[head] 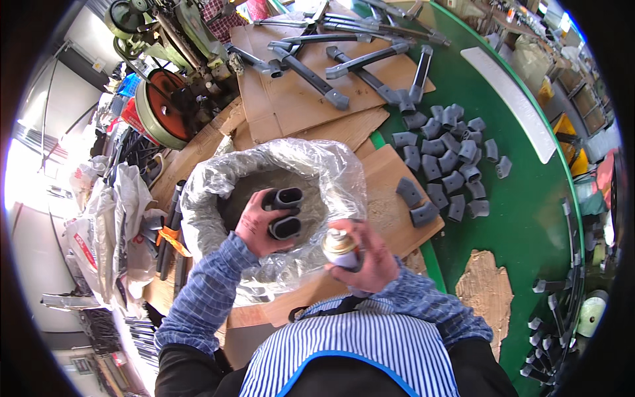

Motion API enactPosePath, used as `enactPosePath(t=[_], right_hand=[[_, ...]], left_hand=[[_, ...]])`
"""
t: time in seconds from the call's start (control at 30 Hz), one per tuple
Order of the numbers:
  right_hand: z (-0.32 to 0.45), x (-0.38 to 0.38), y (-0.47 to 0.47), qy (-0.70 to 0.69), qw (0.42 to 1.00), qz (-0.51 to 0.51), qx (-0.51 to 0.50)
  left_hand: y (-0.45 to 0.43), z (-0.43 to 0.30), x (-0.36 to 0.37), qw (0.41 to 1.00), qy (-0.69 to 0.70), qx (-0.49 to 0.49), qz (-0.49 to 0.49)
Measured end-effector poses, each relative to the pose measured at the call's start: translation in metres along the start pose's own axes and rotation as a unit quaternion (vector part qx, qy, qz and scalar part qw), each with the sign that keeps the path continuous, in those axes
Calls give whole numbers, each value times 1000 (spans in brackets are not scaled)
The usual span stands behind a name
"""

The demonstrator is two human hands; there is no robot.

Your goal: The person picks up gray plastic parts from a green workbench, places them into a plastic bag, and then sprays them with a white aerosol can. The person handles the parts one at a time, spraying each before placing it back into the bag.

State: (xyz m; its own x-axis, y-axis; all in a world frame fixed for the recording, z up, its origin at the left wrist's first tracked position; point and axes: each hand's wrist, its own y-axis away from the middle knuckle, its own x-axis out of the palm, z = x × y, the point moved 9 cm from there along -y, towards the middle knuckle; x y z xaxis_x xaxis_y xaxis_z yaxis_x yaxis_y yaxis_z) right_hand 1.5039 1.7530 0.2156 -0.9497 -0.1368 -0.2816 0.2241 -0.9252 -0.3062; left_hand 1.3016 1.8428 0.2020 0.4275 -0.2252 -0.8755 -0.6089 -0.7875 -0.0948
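My left hand [263, 223] holds two dark plastic elbow fittings [285, 228] side by side, their oval openings facing up, over a round container lined with crumpled clear plastic [347, 164]. In my right hand [369, 255] is an aerosol spray can [340, 247], upright at the container's near right rim. Two similar grey elbow fittings [424, 214] lie on the cardboard to the right. A heap of such fittings [449, 149] spreads over the green tabletop beyond them.
Grey-ended black tube assemblies [310, 74] lie on cardboard [278, 109] at the back. A machine with a red and cream wheel [161, 109] stands back left. Plastic sacks [106, 223] are at the left. A pale strip [511, 104] and torn cardboard [483, 293] lie on the green table [526, 213].
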Motion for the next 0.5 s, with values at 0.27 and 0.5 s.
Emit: enactPosePath(t=[0.27, 0.5], right_hand=[[20, 8, 13, 58, 997, 42, 32], [16, -58, 16, 105, 994, -43, 9]], left_hand=[[-4, -71, 4, 998, -28, 11, -57], [-24, -119, 27, 984, -82, 152, -33]])
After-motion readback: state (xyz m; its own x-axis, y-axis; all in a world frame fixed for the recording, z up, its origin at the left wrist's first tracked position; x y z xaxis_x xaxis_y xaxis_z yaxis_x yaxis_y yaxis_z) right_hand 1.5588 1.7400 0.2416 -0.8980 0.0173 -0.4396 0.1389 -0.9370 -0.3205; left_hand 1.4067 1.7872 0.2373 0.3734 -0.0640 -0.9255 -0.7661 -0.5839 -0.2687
